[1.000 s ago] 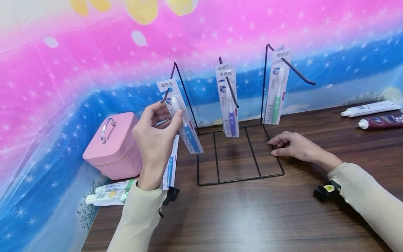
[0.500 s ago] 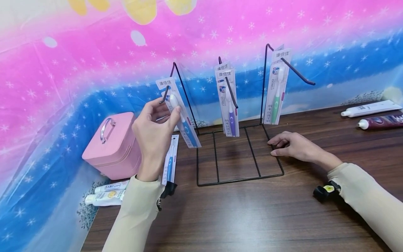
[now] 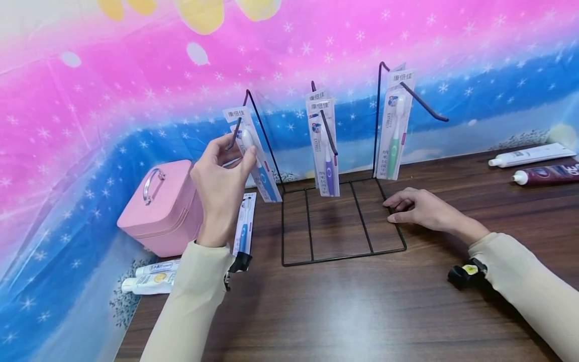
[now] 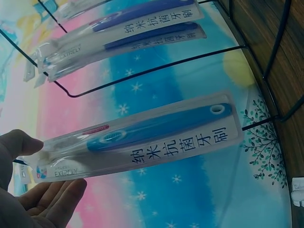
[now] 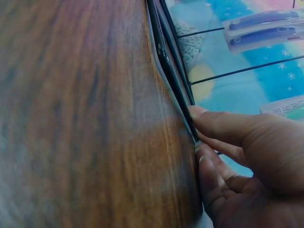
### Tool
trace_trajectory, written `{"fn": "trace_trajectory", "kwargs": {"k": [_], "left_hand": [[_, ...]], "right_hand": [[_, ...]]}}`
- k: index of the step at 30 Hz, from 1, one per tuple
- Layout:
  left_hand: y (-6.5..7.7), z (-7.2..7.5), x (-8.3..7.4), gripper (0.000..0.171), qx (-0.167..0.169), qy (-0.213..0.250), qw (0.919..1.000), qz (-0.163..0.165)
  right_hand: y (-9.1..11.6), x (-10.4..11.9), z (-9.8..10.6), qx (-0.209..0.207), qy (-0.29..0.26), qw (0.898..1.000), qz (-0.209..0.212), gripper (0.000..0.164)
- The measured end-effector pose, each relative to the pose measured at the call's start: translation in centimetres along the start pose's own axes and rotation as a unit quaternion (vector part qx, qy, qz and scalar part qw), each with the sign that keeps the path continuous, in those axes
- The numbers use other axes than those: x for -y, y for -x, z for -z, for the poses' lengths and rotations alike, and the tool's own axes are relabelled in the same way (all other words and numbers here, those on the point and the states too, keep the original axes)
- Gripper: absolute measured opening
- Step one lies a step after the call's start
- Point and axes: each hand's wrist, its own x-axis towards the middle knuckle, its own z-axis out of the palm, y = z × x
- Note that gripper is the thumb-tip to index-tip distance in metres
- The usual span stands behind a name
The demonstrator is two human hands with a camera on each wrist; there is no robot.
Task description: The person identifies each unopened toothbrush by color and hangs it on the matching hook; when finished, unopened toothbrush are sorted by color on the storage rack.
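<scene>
My left hand (image 3: 221, 186) pinches a packaged blue toothbrush (image 3: 262, 176) between thumb and fingers near its upper part. The package's hole is on the left hook of a black wire display rack (image 3: 344, 258). In the left wrist view the blue toothbrush (image 4: 161, 128) lies along the frame, thumb on one edge and fingers at the other. My right hand (image 3: 425, 208) pinches the right side wire of the rack's base, as the right wrist view shows at the thumb (image 5: 223, 126). Packaged purple toothbrushes (image 3: 329, 171) hang on the middle hook, a green toothbrush (image 3: 393, 146) on the right one.
Another packaged blue toothbrush (image 3: 244, 226) lies on the wooden table (image 3: 334, 311) by my left wrist. A pink case (image 3: 158, 211) and two toothpaste tubes (image 3: 151, 283) are at the left. A white tube (image 3: 529, 155) and a dark red tube (image 3: 547, 174) lie at the right.
My left hand and the blue toothbrush have moved slightly up and back along the left hook, and the package's lower end has risen. My right hand has stayed on the base wire.
</scene>
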Motion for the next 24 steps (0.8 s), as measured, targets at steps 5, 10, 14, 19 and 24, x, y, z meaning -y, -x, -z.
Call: {"fn": "trace_trajectory", "kwargs": {"k": [5,10,14,19,24], "left_hand": [[-0.3,-0.2,0.1,0.039,0.003,-0.005,1.0000,0.001],[-0.4,-0.2,0.3,0.042,0.007,-0.013,0.9999,0.005],[-0.1,-0.1,0.8,0.044,0.023,-0.024,0.9994,0.006],[0.4,0.0,2.1,0.043,0.037,-0.043,0.9982,0.021],[0.8,0.4,4.5,0.042,0.052,-0.072,0.9947,0.051]], "right_hand": [[0.0,0.0,0.1,0.000,0.000,1.000,0.002,0.038],[0.1,0.0,0.0,-0.002,-0.002,1.000,0.003,0.038],[0.0,0.1,-0.1,0.001,0.001,1.000,-0.002,0.038],[-0.1,0.0,0.0,0.000,0.005,1.000,-0.006,0.038],[0.0,0.2,0.0,0.002,0.004,1.000,-0.008,0.038]]}}
